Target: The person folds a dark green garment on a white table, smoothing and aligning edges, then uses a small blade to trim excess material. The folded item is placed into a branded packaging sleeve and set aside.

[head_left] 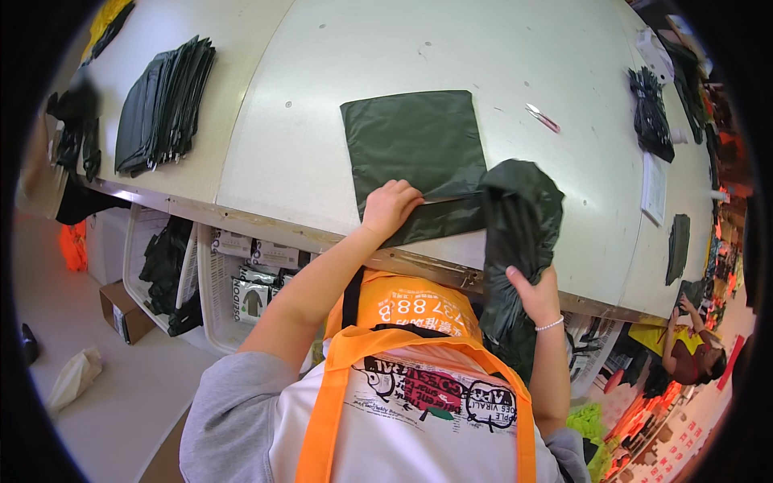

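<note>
A flat dark green fabric piece (415,141), roughly square, lies near the front edge of the table, with a pale seam line across its lower part. At its lower left edge rests my left hand (392,209), its bent fingers pinching the fabric beside that seam. My right hand (535,296) grips a bunched length of dark green fabric (522,209), thumb on top. The bunch rises over the table edge and touches the flat piece's right side; its lower end hangs toward my lap. What the right fingers do underneath is hidden.
Pink-handled thread snips (543,118) lie on the white table (346,48). A stack of dark folded pieces (165,105) sits at left, a tied dark bundle (651,113) at right. White baskets (211,290) stand below the table edge. Another person (692,354) works far right.
</note>
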Demonstrator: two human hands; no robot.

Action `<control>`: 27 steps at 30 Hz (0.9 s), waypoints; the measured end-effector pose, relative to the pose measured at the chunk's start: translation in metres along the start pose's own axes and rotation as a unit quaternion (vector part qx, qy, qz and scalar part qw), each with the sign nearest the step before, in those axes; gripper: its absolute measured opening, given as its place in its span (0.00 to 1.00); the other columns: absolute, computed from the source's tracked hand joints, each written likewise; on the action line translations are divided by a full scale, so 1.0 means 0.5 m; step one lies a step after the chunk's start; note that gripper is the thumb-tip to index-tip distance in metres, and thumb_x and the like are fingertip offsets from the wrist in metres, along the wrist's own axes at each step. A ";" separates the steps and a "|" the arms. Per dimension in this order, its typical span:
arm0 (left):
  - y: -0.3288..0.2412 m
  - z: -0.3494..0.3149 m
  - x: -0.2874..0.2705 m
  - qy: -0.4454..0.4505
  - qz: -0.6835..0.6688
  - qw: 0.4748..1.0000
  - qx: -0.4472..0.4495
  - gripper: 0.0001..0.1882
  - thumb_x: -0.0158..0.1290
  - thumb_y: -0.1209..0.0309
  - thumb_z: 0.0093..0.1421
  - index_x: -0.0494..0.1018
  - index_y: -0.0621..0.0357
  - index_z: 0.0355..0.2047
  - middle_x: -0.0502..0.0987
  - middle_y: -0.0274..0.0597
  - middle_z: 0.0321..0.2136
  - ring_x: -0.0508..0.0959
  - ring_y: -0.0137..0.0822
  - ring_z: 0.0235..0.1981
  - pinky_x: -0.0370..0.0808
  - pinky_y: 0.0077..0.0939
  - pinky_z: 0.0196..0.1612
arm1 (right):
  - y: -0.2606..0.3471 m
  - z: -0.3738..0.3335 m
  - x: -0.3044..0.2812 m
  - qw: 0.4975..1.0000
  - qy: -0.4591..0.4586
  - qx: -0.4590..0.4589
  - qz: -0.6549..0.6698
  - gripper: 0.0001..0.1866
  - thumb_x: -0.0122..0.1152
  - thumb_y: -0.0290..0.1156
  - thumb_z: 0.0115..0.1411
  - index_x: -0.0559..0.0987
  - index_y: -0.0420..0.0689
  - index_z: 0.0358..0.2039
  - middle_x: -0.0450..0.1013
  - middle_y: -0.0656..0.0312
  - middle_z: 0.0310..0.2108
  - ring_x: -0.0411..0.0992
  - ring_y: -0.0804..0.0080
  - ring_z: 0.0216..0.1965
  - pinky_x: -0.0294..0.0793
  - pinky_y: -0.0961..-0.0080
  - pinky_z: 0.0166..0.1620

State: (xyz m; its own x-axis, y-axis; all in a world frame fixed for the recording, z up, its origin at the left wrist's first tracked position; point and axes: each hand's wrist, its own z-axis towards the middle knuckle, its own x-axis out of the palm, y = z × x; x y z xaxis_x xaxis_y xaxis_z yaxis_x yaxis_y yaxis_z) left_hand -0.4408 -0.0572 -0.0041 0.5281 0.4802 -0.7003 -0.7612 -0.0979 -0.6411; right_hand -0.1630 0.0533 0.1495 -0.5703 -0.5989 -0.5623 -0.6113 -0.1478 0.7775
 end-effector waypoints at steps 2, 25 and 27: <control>0.008 0.016 -0.001 0.035 -0.102 0.987 -0.117 0.06 0.57 0.69 0.55 0.77 0.57 0.29 0.76 0.41 0.26 0.77 0.39 0.29 0.73 0.28 0.32 | 0.024 -0.024 -0.001 0.998 0.049 -0.025 -0.020 0.36 0.70 0.37 0.46 0.67 0.33 0.52 0.69 0.44 0.48 0.68 0.49 0.51 0.66 0.67 0.55; -0.078 0.069 -0.174 0.034 0.063 0.969 -0.235 0.16 0.48 0.62 0.60 0.72 0.65 0.27 0.76 0.55 0.23 0.75 0.56 0.26 0.71 0.44 0.29 | 0.065 0.176 0.142 0.967 0.127 -0.126 -0.182 0.29 0.59 0.47 0.54 0.75 0.31 0.44 0.65 0.38 0.48 0.68 0.42 0.47 0.67 0.61 0.53; -0.122 0.080 -0.192 -0.023 0.085 0.981 -0.170 0.15 0.49 0.63 0.60 0.70 0.63 0.24 0.74 0.52 0.20 0.75 0.55 0.24 0.70 0.45 0.27 | 0.069 0.177 0.136 0.955 0.098 -0.153 -0.235 0.26 0.58 0.46 0.55 0.76 0.33 0.42 0.66 0.38 0.46 0.70 0.42 0.42 0.71 0.58 0.49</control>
State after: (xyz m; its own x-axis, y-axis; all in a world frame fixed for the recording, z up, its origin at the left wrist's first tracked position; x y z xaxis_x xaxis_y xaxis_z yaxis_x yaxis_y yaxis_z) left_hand -0.4602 -0.0623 0.1147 0.3807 0.4701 -0.7963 -0.6628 -0.4617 -0.5895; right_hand -0.2715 0.0768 0.1131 -0.1400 -0.5420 -0.8286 -0.5689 -0.6409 0.5153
